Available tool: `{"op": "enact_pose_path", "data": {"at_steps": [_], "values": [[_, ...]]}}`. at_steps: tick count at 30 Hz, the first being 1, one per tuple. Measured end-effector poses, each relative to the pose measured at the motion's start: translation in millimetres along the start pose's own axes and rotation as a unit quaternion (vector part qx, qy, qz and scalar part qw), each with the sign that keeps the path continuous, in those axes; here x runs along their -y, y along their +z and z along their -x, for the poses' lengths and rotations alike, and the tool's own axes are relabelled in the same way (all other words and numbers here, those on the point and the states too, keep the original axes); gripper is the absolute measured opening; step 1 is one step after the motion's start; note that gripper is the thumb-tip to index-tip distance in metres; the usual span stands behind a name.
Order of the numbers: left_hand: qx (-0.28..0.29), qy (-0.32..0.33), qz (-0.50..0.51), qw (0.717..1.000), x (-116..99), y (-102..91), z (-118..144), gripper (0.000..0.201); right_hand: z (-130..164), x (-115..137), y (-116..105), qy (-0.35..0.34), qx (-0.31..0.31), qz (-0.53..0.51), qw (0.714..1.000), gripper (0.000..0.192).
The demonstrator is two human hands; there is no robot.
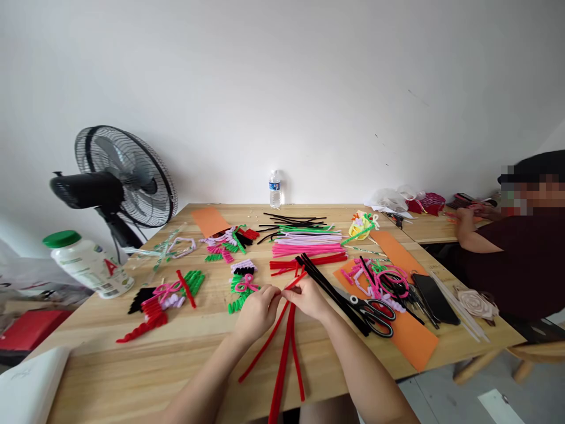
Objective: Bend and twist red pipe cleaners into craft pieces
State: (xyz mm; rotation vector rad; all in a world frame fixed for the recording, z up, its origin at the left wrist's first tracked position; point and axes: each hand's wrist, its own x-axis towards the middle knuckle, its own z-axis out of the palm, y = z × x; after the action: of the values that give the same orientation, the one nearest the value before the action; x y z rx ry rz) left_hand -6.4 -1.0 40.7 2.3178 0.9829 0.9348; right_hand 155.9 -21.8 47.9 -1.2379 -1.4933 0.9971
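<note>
1. A fuzzy red chenille stem (295, 281) is held above the wooden table (194, 365), pinched narrowly between the thumb and fingers of the right hand (308, 297).
2. Its lower end is met by the closely pinched fingertips of the left hand (260, 306); the exact grip there cannot be told.
3. Loose long red chenille stems (282, 359) are spread below both hands.
4. To the right, a bundle of straight black chenille stems (329, 288) is partly overlapped by black-handled metal scissors (375, 316).
5. Beyond the hands, straight pink chenille stems (304, 249) are laid in a row.
</note>
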Motion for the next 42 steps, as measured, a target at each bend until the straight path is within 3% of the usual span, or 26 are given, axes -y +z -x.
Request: {"op": "enact_pose_path", "data": {"at_steps": [2, 3, 6, 8, 9, 10, 13, 15, 17, 20, 24, 26, 27, 29, 31, 32, 33, 34, 36, 38, 40, 42], "values": [[0.031, -0.078, 0.134, 0.987, 0, -3.1, -1, 0.022, 1, -1, 0, -0.005, 0.006, -0.005, 1.000, 0.027], [0.053, -0.127, 0.210, 0.968, 1, -4.7, -2, 0.023, 2, -1, 0, -0.012, 0.007, 0.000, 1.000, 0.027], [0.158, -0.260, 0.427, 0.852, 5, -9.0, -5, 0.026, 4, 3, 0, -0.056, 0.016, 0.027, 0.998, 0.024], [0.218, -0.286, 0.496, 0.791, 6, -9.6, -6, 0.026, 5, 6, 0, -0.075, 0.017, 0.027, 0.997, 0.024], [0.220, -0.277, 0.496, 0.793, 5, -8.8, -6, 0.025, 4, 7, 0, -0.073, 0.011, 0.020, 0.997, 0.025], [0.199, -0.257, 0.470, 0.821, 4, -7.3, -5, 0.025, 4, 8, 0, -0.064, -0.002, 0.010, 0.998, 0.026], [0.017, -0.115, 0.246, 0.962, -1, -0.6, -3, 0.021, 0, 8, 0, -0.019, -0.048, -0.010, 0.999, 0.028], [-0.074, -0.003, 0.058, 0.996, -3, 2.9, -1, 0.017, -2, 6, 1, 0.009, -0.060, -0.014, 0.998, 0.029], [-0.089, 0.060, -0.065, 0.992, -2, 4.5, -1, 0.017, -3, 4, 2, 0.032, -0.058, -0.019, 0.998, 0.030], [-0.066, 0.060, -0.108, 0.990, -2, 4.2, 0, 0.027, -3, 0, 4, 0.043, -0.041, -0.019, 0.998, 0.030], [-0.043, -0.020, 0.026, 0.999, -5, 0.8, -2, 0.023, -2, -2, 2, -0.010, -0.026, 0.007, 1.000, 0.025], [-0.021, -0.096, 0.150, 0.984, -6, -2.3, -4, 0.020, -1, -2, 1, -0.036, -0.021, 0.017, 0.999, 0.022], [0.004, -0.145, 0.225, 0.964, -5, -4.3, -5, 0.020, -1, -1, 1, -0.044, -0.016, 0.019, 0.999, 0.021], [0.086, -0.240, 0.377, 0.890, -3, -8.5, -8, 0.021, 1, 1, 1, -0.053, -0.004, 0.015, 0.998, 0.021], [0.176, -0.291, 0.479, 0.809, -1, -11.2, -9, 0.022, 3, 4, 2, -0.057, 0.005, 0.005, 0.998, 0.020], [0.196, -0.296, 0.498, 0.791, -1, -11.3, -9, 0.022, 3, 5, 3, -0.057, 0.003, -0.001, 0.998, 0.021], [0.188, -0.285, 0.494, 0.800, -1, -10.4, -9, 0.022, 3, 6, 3, -0.055, -0.005, -0.007, 0.998, 0.022], [0.152, -0.259, 0.465, 0.833, -1, -8.6, -8, 0.021, 2, 6, 3, -0.050, -0.017, -0.012, 0.999, 0.023], [0.030, -0.168, 0.339, 0.925, -3, -3.2, -5, 0.017, 0, 4, 3, -0.033, -0.044, -0.018, 0.998, 0.026], [-0.073, -0.057, 0.174, 0.980, -4, 2.1, -3, 0.011, -2, 0, 2, -0.009, -0.059, -0.019, 0.998, 0.028], [-0.111, 0.025, 0.046, 0.992, -4, 5.1, -1, 0.013, -4, -3, 2, 0.010, -0.056, -0.022, 0.998, 0.029], [-0.117, 0.065, -0.033, 0.990, -3, 5.5, -1, 0.021, -5, -5, 2, 0.015, -0.050, -0.027, 0.998, 0.030]]}}
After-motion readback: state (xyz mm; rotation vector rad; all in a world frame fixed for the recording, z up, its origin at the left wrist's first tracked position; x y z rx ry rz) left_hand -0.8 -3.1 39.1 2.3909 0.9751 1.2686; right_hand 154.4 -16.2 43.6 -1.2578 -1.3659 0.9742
